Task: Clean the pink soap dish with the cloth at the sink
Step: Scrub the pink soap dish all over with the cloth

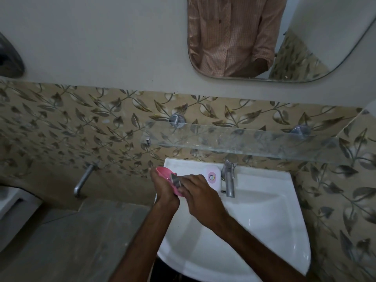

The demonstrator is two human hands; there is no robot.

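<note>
The pink soap dish (pixel 165 173) is held tilted over the left rim of the white sink (pixel 254 210), gripped from below by my left hand (pixel 162 190). My right hand (pixel 198 192) pinches a small grey cloth (pixel 176 181) and presses it against the dish's inner face. Both hands hide most of the dish; only its upper edge and a lower corner show.
A white and pink soap bar or dish part (pixel 212 178) lies on the sink ledge beside the chrome tap (pixel 230 178). A glass shelf (pixel 244 142) juts out above the sink. A wall spout (pixel 83 180) and a grey counter (pixel 71 231) are at the left. A mirror (pixel 264 37) hangs above.
</note>
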